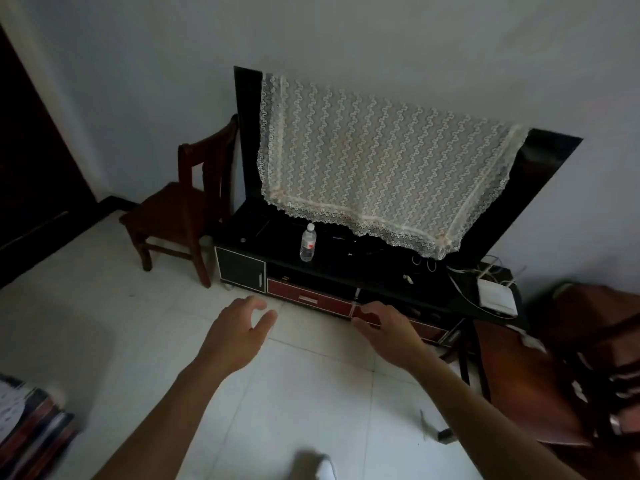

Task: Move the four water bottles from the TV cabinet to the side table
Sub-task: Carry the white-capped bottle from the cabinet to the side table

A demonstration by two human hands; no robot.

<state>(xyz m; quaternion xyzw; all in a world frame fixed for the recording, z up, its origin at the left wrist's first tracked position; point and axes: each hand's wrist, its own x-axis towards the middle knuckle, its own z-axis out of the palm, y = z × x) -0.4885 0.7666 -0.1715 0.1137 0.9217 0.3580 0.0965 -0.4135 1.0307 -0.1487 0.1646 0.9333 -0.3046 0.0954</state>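
Your left hand (pixel 239 332) and right hand (pixel 382 329) hang loose, holding nothing. The clear plastic water bottle with a white cap (pixel 308 242) stands at twelve o'clock on the black TV cabinet (pixel 363 275). A hasty reach could topple it.

I am looking into a home living room. At the centre of the frame a flat television (pixel 540 161), draped with a lace dust cover (pixel 381 168), stands on a low black TV cabinet (pixel 242 268) with red drawers. A wooden chair (pixel 180 209) sits at centre left against the plain white wall (pixel 346 36), over pale floor tiles (pixel 104 323).
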